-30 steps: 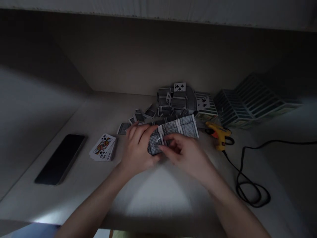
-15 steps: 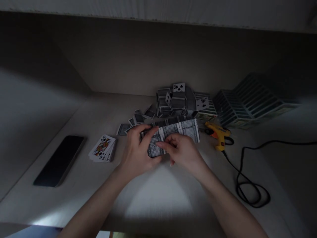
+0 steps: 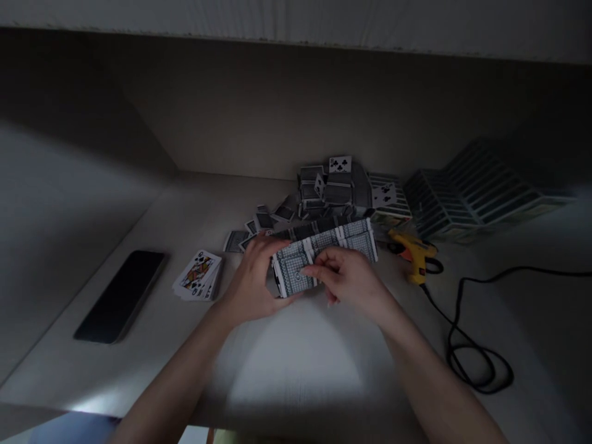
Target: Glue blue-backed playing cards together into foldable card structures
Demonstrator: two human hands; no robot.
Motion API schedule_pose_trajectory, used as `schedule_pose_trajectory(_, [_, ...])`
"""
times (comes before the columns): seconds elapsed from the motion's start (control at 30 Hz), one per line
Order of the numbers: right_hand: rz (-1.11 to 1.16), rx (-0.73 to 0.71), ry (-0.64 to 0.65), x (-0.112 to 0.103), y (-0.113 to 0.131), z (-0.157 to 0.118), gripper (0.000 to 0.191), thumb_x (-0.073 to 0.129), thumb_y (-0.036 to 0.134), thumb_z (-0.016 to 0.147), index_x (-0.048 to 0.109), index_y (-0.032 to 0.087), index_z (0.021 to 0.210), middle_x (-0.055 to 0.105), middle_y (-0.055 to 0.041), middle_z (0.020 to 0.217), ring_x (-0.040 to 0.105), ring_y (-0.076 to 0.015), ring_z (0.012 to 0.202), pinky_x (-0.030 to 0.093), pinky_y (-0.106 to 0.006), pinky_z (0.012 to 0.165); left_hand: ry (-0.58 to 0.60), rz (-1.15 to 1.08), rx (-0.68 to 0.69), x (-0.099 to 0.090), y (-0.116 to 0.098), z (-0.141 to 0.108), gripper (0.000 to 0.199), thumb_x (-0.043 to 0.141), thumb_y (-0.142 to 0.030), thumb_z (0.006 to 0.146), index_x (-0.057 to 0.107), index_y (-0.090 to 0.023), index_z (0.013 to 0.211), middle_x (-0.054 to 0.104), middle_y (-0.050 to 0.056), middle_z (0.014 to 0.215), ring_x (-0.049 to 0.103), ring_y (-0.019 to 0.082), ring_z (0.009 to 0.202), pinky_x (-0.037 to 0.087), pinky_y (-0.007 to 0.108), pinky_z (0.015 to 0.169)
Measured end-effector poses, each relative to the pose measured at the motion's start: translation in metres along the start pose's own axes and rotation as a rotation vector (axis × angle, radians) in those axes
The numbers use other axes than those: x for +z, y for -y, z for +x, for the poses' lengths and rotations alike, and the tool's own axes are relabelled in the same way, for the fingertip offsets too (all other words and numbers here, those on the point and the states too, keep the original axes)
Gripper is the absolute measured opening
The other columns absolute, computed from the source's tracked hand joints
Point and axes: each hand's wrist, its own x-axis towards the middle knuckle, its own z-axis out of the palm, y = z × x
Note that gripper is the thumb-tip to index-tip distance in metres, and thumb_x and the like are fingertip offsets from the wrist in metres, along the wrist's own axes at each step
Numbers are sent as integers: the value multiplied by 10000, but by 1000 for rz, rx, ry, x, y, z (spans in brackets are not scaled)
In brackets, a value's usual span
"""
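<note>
A long block built from playing cards (image 3: 296,277), their patterned backs outward and white strips between sections, is held tilted in front of me. My left hand (image 3: 253,280) grips its left end, fingers along the top edge and thumb below. My right hand (image 3: 345,274) is closed in a pinch against the block's front face, fingers curled and one fingertip by the middle of the left card. Whatever that pinch holds, if anything, is too small to make out. Behind the block lie loose cards (image 3: 237,241) and a pile of card-built pieces (image 3: 340,192).
On the left are a black phone (image 3: 120,296) and a stack of face-up playing cards (image 3: 198,275). A yellow glue gun (image 3: 419,254) with a looping black cord (image 3: 456,327) lies right. Striped, stepped structures (image 3: 481,191) stand behind it. A shelf edge (image 3: 296,28) hangs overhead.
The left hand's fingers have drawn back to the block's left edge, uncovering more of its front card. The right hand keeps its pinch at the face. The whole view has shifted slightly.
</note>
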Motion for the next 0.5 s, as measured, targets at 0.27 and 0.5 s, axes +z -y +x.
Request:
schedule_pose_trajectory(0.27, [-38,-18,17,-2,-1,0,270,668,411,751,507,211,664,481,101,440,468,-80,305,335,-209,354,8,16,17,-4,0,2,743,767,-265,577,398,-238,1222,591,85,1116,548,298,1114,406,559,1009])
schedule_pose_trajectory(0.5, [-128,-107,-63,-2,0,-3,236,645,408,771,526,210,722,523,73,502,501,-90,396,378,-221,426,-63,41,-54,2,-3,-4,737,754,-276,560,420,-220,1214,592,96,1103,573,325,1095,499,515,905])
